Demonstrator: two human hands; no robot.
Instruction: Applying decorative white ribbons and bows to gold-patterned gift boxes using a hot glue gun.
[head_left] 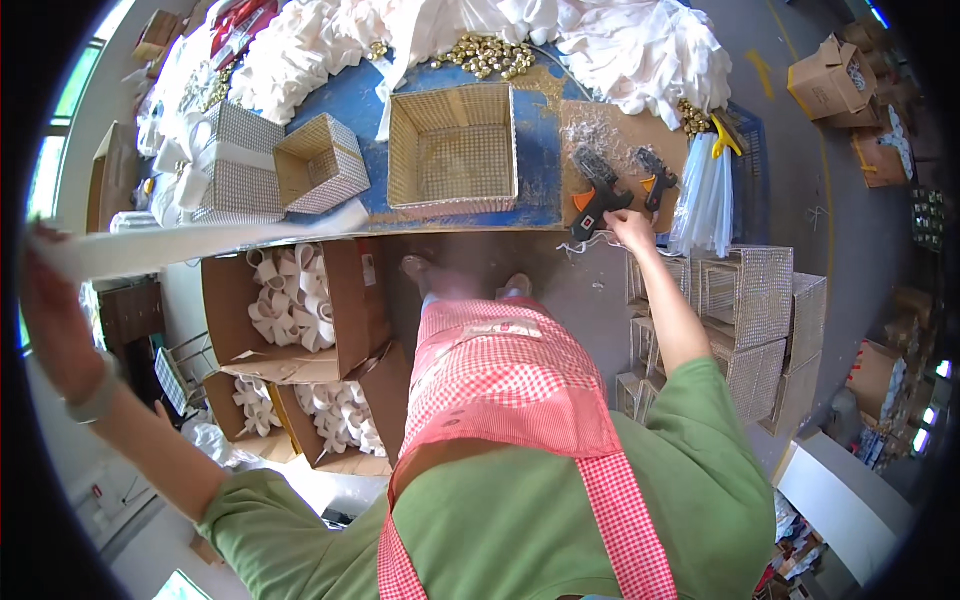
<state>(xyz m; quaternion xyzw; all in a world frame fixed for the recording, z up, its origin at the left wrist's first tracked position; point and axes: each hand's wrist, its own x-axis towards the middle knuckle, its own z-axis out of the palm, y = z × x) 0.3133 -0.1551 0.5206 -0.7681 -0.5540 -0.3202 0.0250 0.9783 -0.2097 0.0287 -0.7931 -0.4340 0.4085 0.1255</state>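
Note:
At the far left my left hand (60,310) is raised, its blurred fingers closed on one end of a white fabric ribbon (220,243). The ribbon stretches rightward to the table's front edge, near a small woven box (322,165). My right hand (632,232) has its fingers on the handle of a black hot glue gun (598,203) with an orange trigger, which lies on a cardboard sheet (590,125). Beside it rests a second, smaller glue gun (655,182). A larger open woven box (452,150) stands at the table's middle, left of the glue guns.
White ribbons (640,50) and gold bells (485,57) are heaped along the back. Clear glue sticks (703,205) hang at the table's right corner. Below left, a cardboard box (345,300) holds white bows (290,300). Woven boxes (745,290) are stacked at lower right.

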